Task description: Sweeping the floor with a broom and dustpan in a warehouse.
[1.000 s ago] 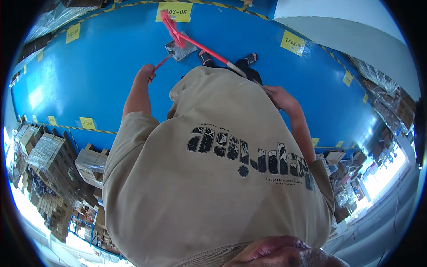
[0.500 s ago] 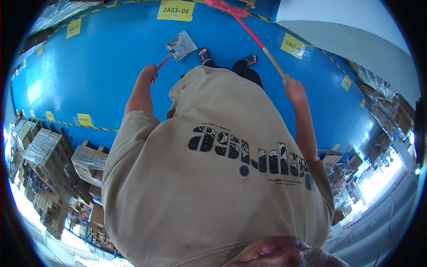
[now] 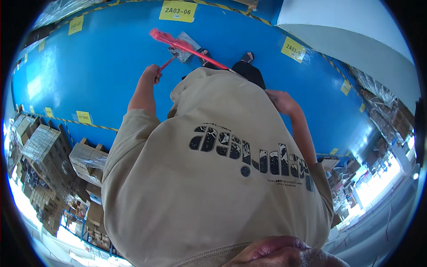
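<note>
My left hand [image 3: 152,74] is closed round the red handle of a dustpan [image 3: 189,40], which rests on the blue floor by my feet. Out to the right, my right hand [image 3: 283,102] is closed on the stick of a red broom [image 3: 201,56]. The grip end of that stick is mostly hidden behind my beige shirt [image 3: 213,98]. The broom slants to the left across my feet, and its pinkish-red head [image 3: 165,37] passes over the dustpan, covering part of it. Whether the bristles touch the pan cannot be made out.
Sandals [image 3: 247,57] are on my feet. Yellow floor labels [image 3: 177,11] and black-and-yellow tape [image 3: 231,10] mark the blue floor. Wrapped stacks of cartons [image 3: 42,144] stand on the left, more [image 3: 378,107] on the right. A pale wall-like surface [image 3: 342,35] is at the upper right.
The broom has swung left from the upper right, its head now over the dustpan. My right hand has moved inward and down toward my shirt. My left hand and dustpan barely moved.
</note>
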A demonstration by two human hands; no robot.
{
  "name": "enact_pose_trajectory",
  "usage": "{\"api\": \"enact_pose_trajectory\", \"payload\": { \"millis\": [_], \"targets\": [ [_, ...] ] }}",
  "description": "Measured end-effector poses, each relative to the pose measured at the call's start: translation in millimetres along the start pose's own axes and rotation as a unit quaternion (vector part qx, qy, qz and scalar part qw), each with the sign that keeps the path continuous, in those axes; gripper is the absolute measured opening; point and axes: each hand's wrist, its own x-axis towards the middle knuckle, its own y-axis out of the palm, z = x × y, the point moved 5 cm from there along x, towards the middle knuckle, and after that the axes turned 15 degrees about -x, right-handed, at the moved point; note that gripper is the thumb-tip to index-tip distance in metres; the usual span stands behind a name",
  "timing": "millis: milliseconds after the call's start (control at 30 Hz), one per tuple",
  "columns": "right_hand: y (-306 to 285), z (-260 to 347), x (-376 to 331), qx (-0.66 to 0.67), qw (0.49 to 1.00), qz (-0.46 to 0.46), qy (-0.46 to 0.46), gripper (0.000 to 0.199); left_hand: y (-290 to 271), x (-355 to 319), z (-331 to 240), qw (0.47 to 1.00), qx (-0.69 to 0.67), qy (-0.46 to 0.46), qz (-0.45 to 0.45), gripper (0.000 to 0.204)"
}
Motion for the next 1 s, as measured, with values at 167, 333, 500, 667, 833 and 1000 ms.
{"api": "enact_pose_trajectory", "payload": {
  "millis": [167,333,500,667,833,1000],
  "targets": [
    [-37.0,-3.1,-15.2,-0.035,0.996,-0.085,-0.020,0.035,-18.0,-9.6,21.3,1.000,-0.023,0.000,0.006,0.019],
    [-82.8,1.0,-4.4,-0.072,0.992,-0.097,0.037,0.037,-21.3,-28.3,49.6,0.996,-0.088,0.002,0.004,0.017],
    [-101.9,-14.9,26.3,-0.188,0.965,-0.181,0.019,0.038,-14.5,-42.5,102.1,0.982,-0.189,-0.005,0.021,0.013],
    [-101.6,-52.8,61.0,-0.157,0.975,-0.159,-0.005,0.039,-1.7,-70.8,158.8,0.941,-0.336,-0.021,0.037,0.009],
    [-119.6,-68.9,78.3,-0.156,0.978,-0.136,-0.026,0.042,38.0,-86.7,198.0,0.894,-0.446,-0.013,0.029,0.010],
    [-139.5,-75.0,102.2,-0.121,0.984,-0.113,-0.061,0.044,63.4,-100.9,236.5,0.833,-0.552,-0.007,0.034,0.009]
  ]
}}
